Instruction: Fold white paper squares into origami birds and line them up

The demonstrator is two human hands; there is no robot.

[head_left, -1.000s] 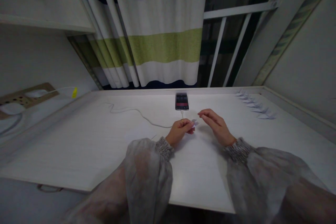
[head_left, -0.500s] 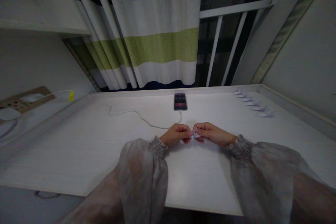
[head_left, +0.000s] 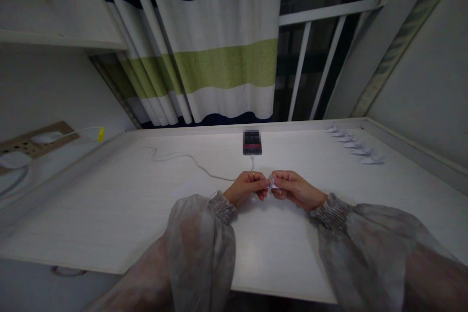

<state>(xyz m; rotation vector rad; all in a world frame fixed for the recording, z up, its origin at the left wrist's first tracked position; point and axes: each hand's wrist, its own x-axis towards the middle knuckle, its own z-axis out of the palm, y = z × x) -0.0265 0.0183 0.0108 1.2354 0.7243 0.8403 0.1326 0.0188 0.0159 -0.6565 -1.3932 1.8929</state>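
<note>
Between my two hands is a small piece of folded white paper, mostly covered by the fingers. My left hand, with a ring on one finger, pinches its left side. From the right, my right hand grips the other side between thumb and fingers. The fingertips of both hands almost meet over the paper, just above the white desk. The exact shape of the folded piece is too small to make out.
A row of several folded white paper pieces stands at the back right. Behind my hands lies a dark pixelated device with a white cable running left. A power strip is at the left wall, and a striped curtain hangs behind.
My right hand has turned slightly and drawn its fingers closer round the paper. My left hand has barely moved and keeps its hold.
</note>
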